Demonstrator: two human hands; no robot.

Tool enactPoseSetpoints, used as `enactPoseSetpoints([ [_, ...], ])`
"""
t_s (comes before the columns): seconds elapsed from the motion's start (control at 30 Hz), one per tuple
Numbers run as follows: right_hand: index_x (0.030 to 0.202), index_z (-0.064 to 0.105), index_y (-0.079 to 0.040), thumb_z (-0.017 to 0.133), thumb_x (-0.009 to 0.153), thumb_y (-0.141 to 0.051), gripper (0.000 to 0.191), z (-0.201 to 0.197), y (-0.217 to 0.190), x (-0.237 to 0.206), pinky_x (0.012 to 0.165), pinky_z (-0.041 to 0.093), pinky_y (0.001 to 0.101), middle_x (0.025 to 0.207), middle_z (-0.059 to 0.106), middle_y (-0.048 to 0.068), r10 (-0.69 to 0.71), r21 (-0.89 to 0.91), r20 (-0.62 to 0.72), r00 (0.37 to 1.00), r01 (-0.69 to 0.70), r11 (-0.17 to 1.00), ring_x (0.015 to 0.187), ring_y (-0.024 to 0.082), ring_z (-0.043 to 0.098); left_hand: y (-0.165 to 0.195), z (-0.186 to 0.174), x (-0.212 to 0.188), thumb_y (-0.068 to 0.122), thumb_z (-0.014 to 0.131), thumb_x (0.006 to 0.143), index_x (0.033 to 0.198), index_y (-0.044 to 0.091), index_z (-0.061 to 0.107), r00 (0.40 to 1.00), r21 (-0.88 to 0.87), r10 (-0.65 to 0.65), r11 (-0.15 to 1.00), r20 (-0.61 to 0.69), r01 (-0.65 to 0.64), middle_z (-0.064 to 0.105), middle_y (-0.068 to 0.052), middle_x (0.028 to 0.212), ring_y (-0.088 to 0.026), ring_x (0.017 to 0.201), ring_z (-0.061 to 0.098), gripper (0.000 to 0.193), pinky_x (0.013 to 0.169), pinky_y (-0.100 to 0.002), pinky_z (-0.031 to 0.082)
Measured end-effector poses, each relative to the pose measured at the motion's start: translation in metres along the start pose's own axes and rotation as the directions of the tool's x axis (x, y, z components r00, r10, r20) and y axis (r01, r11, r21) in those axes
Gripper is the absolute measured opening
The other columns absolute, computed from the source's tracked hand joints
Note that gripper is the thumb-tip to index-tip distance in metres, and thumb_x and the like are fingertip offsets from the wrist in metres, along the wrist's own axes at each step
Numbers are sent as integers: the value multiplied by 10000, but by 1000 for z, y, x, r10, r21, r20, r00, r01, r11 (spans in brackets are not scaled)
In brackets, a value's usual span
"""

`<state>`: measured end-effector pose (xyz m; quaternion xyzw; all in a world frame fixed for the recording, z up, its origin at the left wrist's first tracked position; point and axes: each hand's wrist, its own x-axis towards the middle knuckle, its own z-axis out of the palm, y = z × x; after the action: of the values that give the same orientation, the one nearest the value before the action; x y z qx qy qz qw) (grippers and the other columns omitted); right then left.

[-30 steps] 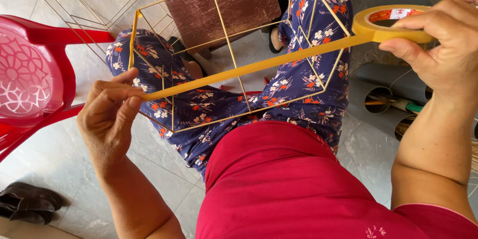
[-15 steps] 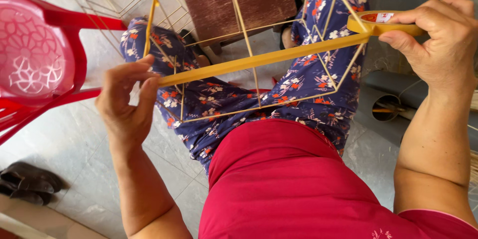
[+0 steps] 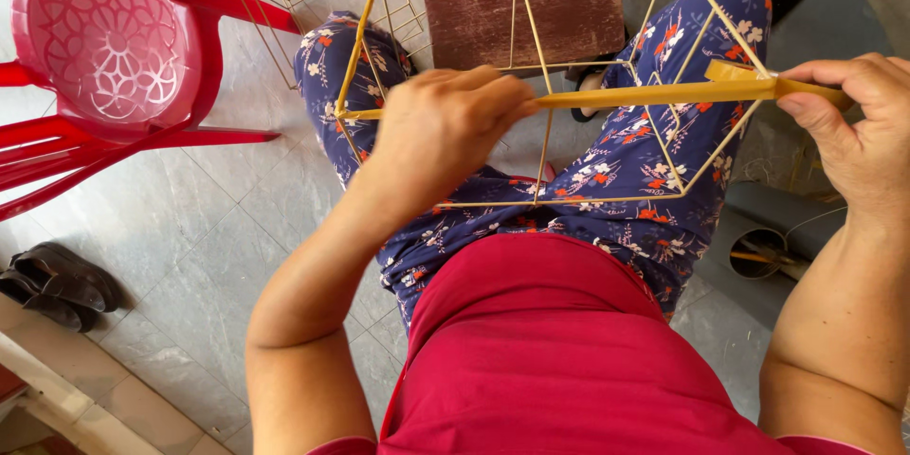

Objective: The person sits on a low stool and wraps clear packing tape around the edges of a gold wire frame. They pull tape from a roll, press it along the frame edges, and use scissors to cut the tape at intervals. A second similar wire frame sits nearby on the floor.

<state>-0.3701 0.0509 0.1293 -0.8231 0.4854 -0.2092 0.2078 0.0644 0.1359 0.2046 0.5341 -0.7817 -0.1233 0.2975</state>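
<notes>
1. The left hand (image 3: 445,128) has moved in from the side and now pinches the yellow adhesive tape strip (image 3: 654,93) against the thin yellow wire frame (image 3: 531,76) resting on the lap.
2. The right hand (image 3: 853,133) grips the flat yellow tape roll (image 3: 749,83), keeping the strip taut (wrapping looks underway).
3. Left fingertips are hidden; the roll shows edge-on.

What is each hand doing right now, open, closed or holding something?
Left hand: closed, pinching the yellow tape strip against the wire frame.
Right hand: closed on the tape roll, mostly hidden by the fingers.
</notes>
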Motion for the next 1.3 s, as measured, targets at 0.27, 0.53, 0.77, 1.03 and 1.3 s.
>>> enactPoseSetpoints([
  [0.27,1189,758,-14,811,1081,-278,290,-2,-7,5,756,440,246,985,732,73,-22,60,-4,1000,22,998,792,157,600,-15,12,1,386,702,1010,794,102,582,999,82,-22,996,42,19,605,-49,705,-266,569,624,376,516,-416,489],
  [0.53,1180,747,-27,799,1053,-355,356,-4,-7,11,742,445,236,950,716,49,43,188,-1,999,-42,981,809,135,633,-47,-58,-29,221,701,1041,1144,143,736,972,-114,-151,978,181,173,661,-86,958,-268,879,667,134,780,-395,548],
  [0.77,1176,758,-19,769,1094,-367,358,-7,-11,2,867,451,294,922,708,60,-49,-5,-51,998,49,999,824,190,604,-9,-4,13,178,710,1012,1320,92,687,983,-22,179,983,-44,-180,682,-74,1259,-326,1236,663,321,1101,-456,478],
  [1.03,1160,756,-16,768,1089,-374,366,-2,-4,-7,816,449,284,898,694,55,0,44,-70,998,3,999,821,180,625,25,113,60,88,667,884,1035,105,653,965,38,262,964,1,-262,619,-46,918,-222,900,684,152,814,-366,562],
  [1.3,1087,718,28,772,1085,-400,431,4,8,-11,735,481,226,920,690,54,60,167,-60,996,-49,985,818,117,664,80,180,107,249,642,921,972,119,656,996,-99,81,992,28,-78,716,-70,903,-275,714,730,141,578,-402,573],
])
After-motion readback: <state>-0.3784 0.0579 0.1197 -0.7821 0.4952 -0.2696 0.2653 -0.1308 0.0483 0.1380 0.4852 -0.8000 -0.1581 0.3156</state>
